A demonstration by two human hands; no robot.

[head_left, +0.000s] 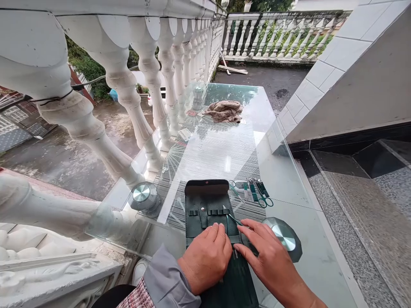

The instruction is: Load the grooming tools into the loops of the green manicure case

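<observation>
A dark green tool case (pixel 205 205) lies unfolded on the glass table (pixel 221 149) in front of me. My left hand (pixel 205 259) rests on the case, fingers curled down against it. My right hand (pixel 268 261) lies beside it, fingers stretched toward a thin green-handled tool (pixel 231 219) that sticks out of a strap in the case; its fingertips touch the tool's lower end. Several green-handled grooming tools (pixel 255 192), scissors among them, lie loose on the glass just right of the case.
A crumpled brown cloth (pixel 224 111) sits at the table's far end. Round metal table fittings show at left (pixel 143 194) and right (pixel 284 237). A white balustrade (pixel 128 85) runs along the left, a tiled wall (pixel 337 72) on the right.
</observation>
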